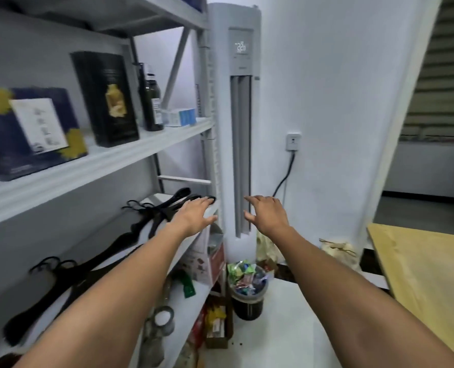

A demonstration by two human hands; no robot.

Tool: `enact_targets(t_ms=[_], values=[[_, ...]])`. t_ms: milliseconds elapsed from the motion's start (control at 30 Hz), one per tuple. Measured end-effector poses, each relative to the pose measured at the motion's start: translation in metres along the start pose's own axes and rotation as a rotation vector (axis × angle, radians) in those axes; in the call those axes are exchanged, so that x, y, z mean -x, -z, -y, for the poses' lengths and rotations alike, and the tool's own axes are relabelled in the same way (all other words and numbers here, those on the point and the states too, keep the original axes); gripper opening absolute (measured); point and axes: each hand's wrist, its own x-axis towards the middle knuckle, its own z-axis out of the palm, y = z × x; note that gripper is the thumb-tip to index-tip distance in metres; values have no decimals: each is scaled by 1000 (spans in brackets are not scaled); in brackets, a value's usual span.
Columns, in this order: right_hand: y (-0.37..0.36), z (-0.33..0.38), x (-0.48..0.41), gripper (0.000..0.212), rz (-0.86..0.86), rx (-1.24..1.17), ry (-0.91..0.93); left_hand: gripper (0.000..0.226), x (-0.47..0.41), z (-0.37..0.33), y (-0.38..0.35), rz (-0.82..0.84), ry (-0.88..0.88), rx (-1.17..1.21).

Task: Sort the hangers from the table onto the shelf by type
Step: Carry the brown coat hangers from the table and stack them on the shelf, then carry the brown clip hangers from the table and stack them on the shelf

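Black hangers lie on the white shelf point(61, 312) in two groups. A far group point(164, 208) sits near the shelf's right end, and a near group point(69, 277) lies lower left. My left hand point(194, 216) hovers flat over the far group's right end, its fingertips at the hanger tips, fingers straight and holding nothing. To the right of the shelf, my right hand point(267, 213) floats in front of the air conditioner with spread fingers and holds nothing. The wooden table point(427, 274) shows at the right edge, with no hangers on its visible part.
A tall white air conditioner point(236, 128) stands just right of the shelf post. The upper shelf holds dark boxes point(106, 99) and a bottle point(151, 99). A full trash bin point(248, 290) stands on the floor below. Tape rolls point(163, 318) and clutter fill the lower shelf.
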Motion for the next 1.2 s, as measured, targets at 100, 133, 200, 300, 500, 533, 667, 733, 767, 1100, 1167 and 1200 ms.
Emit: enact_targets(t_ms=[100,133,200,300,500,533,667,733,767,1100,1167,1200], values=[[2,-51,7,50,-6,18,-78,64,-30,-43,-12,17,-63,8],[2,-69,11,50,-9,21,-105,64,-41,-58,-16,24,-85,2],[2,-101,18,50,-4,35,-149,65,-60,-86,-26,33,-120,-10],[1,-147,33,50,13,58,-214,64,-82,-129,-41,49,-182,3],[4,-232,69,49,24,83,-370,62,-120,-216,-71,105,-311,27],[5,-245,77,48,21,86,-404,62,-125,-230,-77,115,-332,26],[7,-286,109,48,21,85,-523,62,-140,-282,-96,153,-429,7],[7,-305,129,48,28,87,-583,61,-144,-311,-105,178,-489,1],[7,-313,138,48,30,88,-607,61,-144,-325,-108,177,-515,-1],[9,-379,259,48,57,114,-948,59,-138,-467,-165,287,-850,59],[9,-389,283,48,61,120,-1030,60,-133,-497,-177,308,-927,53],[11,-393,294,48,58,120,-1074,60,-132,-511,-185,318,-967,53]])
